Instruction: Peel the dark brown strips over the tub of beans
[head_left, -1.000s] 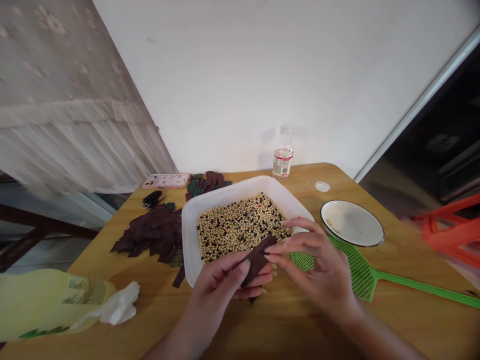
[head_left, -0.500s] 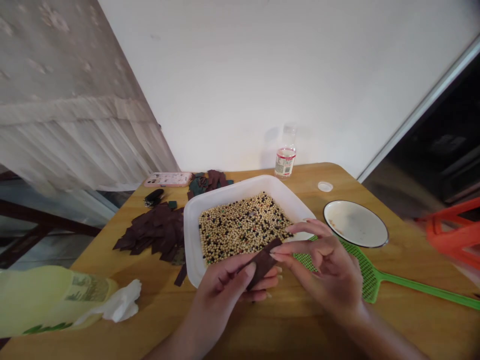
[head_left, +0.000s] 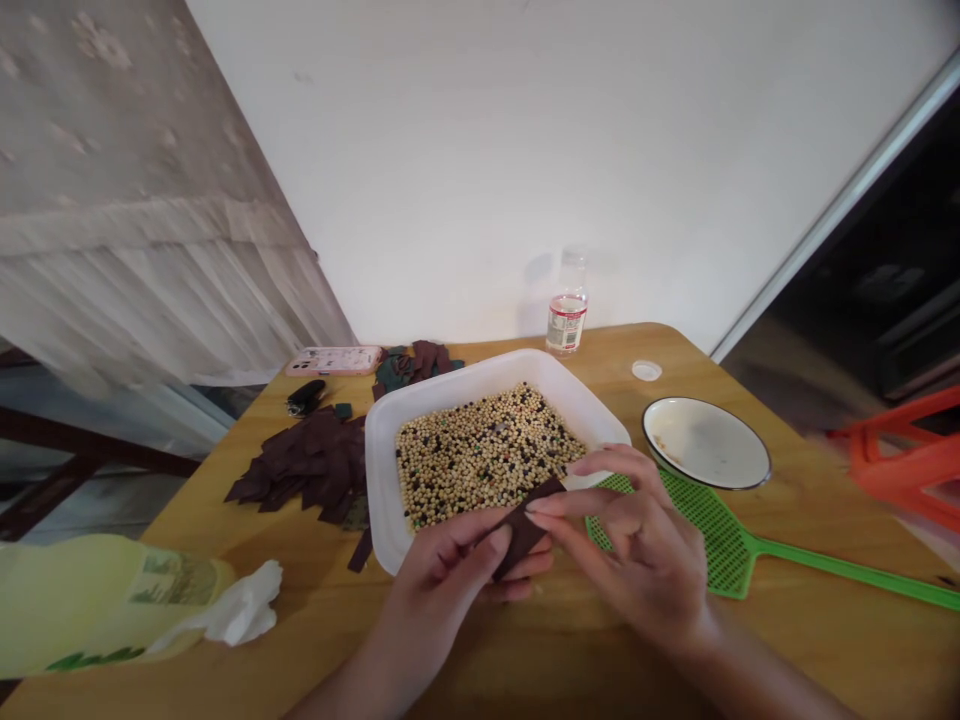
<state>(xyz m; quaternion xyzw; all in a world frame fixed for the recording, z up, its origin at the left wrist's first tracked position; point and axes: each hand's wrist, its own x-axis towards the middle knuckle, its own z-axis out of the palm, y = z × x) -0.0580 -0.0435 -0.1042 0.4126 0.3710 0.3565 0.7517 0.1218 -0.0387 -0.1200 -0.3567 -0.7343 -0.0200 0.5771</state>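
Observation:
My left hand (head_left: 442,590) and my right hand (head_left: 637,550) pinch a dark brown strip of material (head_left: 523,528) between them, just in front of the tray. That white plastic tray (head_left: 480,372) is filled with a mix of pale soybeans and dark beans (head_left: 487,455). My right fingers rest close to its front right corner. On the tray's left lies a pile of dark brown cut pieces (head_left: 304,465), and a few green and brown pieces (head_left: 412,365) sit behind it.
The wooden table holds a pink-cased phone (head_left: 334,360), a black object (head_left: 305,397), a plastic bottle (head_left: 566,318), its cap (head_left: 646,370), an enamel plate (head_left: 705,442), a green fly swatter (head_left: 724,540), a yellow bag (head_left: 97,600) and a tissue (head_left: 240,605). An orange stool (head_left: 907,460) stands beyond.
The strip now lies flatter between my fingers than it did a second ago. My hands have shifted only slightly.

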